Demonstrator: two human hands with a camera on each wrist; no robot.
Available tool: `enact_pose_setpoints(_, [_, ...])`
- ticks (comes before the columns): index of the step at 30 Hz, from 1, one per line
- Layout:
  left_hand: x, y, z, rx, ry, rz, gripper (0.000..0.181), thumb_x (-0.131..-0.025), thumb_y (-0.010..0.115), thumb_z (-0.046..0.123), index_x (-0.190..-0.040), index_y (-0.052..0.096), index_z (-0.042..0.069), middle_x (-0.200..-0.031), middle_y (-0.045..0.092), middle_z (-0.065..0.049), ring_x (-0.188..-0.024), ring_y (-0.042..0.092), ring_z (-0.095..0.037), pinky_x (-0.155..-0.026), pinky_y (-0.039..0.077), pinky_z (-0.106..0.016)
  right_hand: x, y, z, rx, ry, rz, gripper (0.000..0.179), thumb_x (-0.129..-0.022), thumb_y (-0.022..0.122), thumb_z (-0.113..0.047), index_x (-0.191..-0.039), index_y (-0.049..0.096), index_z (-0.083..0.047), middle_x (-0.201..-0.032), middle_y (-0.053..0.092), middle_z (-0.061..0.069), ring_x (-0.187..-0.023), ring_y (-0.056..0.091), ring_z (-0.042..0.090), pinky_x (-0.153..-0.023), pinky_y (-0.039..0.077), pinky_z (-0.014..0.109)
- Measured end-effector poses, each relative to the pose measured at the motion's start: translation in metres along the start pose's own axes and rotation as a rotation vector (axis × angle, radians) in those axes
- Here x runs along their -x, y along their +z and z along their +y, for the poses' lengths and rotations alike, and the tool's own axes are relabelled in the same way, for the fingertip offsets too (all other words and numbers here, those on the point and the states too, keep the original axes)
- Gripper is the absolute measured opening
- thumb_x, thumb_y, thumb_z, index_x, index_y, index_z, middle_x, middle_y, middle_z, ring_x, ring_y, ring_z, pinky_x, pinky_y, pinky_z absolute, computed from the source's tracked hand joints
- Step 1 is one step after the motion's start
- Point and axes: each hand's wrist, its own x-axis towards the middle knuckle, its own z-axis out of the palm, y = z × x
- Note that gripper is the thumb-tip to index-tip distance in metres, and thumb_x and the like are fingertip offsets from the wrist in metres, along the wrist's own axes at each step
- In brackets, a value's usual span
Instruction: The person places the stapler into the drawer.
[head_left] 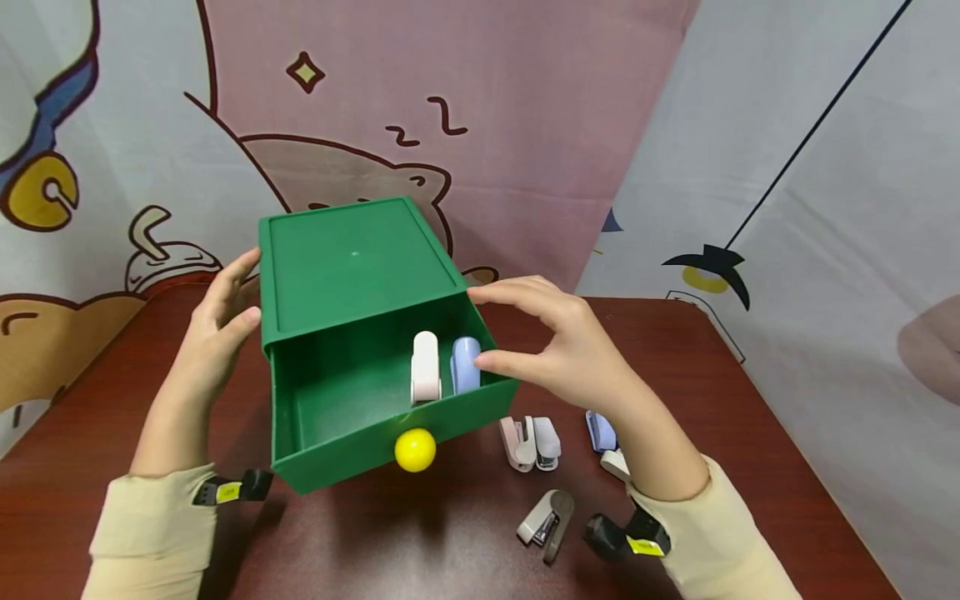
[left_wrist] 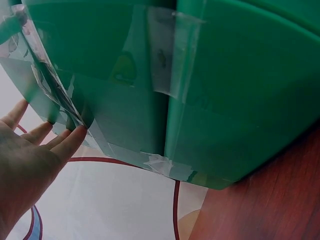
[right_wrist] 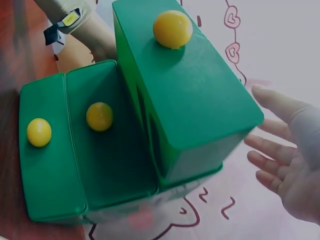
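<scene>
A green drawer cabinet (head_left: pixel 352 258) stands on the table with its top drawer (head_left: pixel 337 454) pulled out. Inside that drawer, toward its right side, lie a white stapler (head_left: pixel 425 367) and a blue stapler (head_left: pixel 466 367). My left hand (head_left: pixel 213 333) is at the cabinet's left side; in the left wrist view its extended fingertips touch the taped rear part. My right hand (head_left: pixel 558 342) is beside the drawer's right wall, thumb and fingers spread and holding nothing. The right wrist view shows a gap between those fingers and the drawer. A yellow ball knob (head_left: pixel 415 450) is on the drawer front.
Right of the cabinet lie a pink stapler (head_left: pixel 517 443), a pale grey stapler (head_left: pixel 547 443) and a grey-brown stapler (head_left: pixel 547 525). Another blue stapler (head_left: pixel 601 431) and a white one (head_left: pixel 616 463) are partly behind my right forearm. A printed cloth (head_left: pixel 525 125) hangs behind the table.
</scene>
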Motion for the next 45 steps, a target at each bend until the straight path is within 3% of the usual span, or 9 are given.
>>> enact_pose_setpoints(6, [-0.001, 0.000, 0.000, -0.011, 0.005, 0.000, 0.062, -0.092, 0.060, 0.012, -0.148, 0.035, 0.011, -0.150, 0.032, -0.009, -0.135, 0.029, -0.024, -0.094, 0.036, -0.021, 0.020, -0.009, 0.009, -0.024, 0.012, 0.082, 0.055, -0.072, 0.083, -0.002, -0.123, 0.064, -0.007, -0.119, 0.063, -0.001, -0.111, 0.053, 0.020, -0.095, 0.040, 0.035])
enact_pose_setpoints(14, [-0.001, 0.001, 0.000, -0.011, 0.000, -0.002, 0.063, -0.092, 0.061, 0.014, -0.148, 0.034, 0.012, -0.150, 0.031, -0.009, -0.135, 0.028, -0.024, -0.094, 0.036, -0.020, 0.047, -0.015, 0.025, 0.043, 0.077, 0.081, 0.060, -0.072, 0.083, -0.003, -0.128, 0.060, -0.010, -0.118, 0.063, 0.002, -0.110, 0.054, 0.018, -0.095, 0.039, 0.030])
enact_pose_setpoints(19, [-0.001, 0.001, -0.001, -0.004, 0.008, -0.006, 0.062, -0.092, 0.060, 0.012, -0.148, 0.034, 0.011, -0.150, 0.031, -0.009, -0.135, 0.028, -0.025, -0.094, 0.036, -0.021, 0.063, -0.014, 0.041, 0.087, 0.128, 0.043, 0.062, -0.073, 0.083, -0.007, -0.130, 0.059, -0.014, -0.120, 0.062, 0.000, -0.111, 0.054, 0.018, -0.095, 0.039, 0.030])
enact_pose_setpoints(28, [-0.001, 0.001, -0.001, 0.007, 0.019, -0.004, 0.062, -0.092, 0.061, 0.014, -0.148, 0.034, 0.011, -0.149, 0.032, -0.010, -0.134, 0.029, -0.026, -0.094, 0.036, -0.022, 0.089, -0.006, 0.068, 0.112, 0.248, -0.071, 0.057, -0.075, 0.083, -0.020, -0.128, 0.061, -0.016, -0.123, 0.059, -0.004, -0.111, 0.054, 0.017, -0.089, 0.043, 0.046])
enact_pose_setpoints(37, [-0.001, 0.001, -0.002, 0.014, 0.027, -0.002, 0.061, -0.092, 0.060, 0.012, -0.148, 0.035, 0.010, -0.148, 0.033, -0.011, -0.134, 0.030, -0.026, -0.094, 0.036, -0.022, 0.109, 0.003, 0.090, 0.098, 0.338, -0.196, 0.058, -0.075, 0.083, -0.025, -0.127, 0.060, -0.012, -0.121, 0.061, -0.002, -0.103, 0.058, 0.021, -0.084, 0.046, 0.044])
enact_pose_setpoints(45, [-0.001, 0.001, -0.001, 0.008, 0.016, -0.004, 0.062, -0.092, 0.060, 0.013, -0.148, 0.035, 0.011, -0.149, 0.032, -0.010, -0.135, 0.028, -0.026, -0.094, 0.036, -0.022, 0.120, 0.006, 0.101, 0.072, 0.432, -0.260, 0.063, -0.075, 0.083, -0.032, -0.127, 0.060, -0.006, -0.120, 0.062, 0.006, -0.105, 0.058, 0.023, -0.085, 0.047, 0.040])
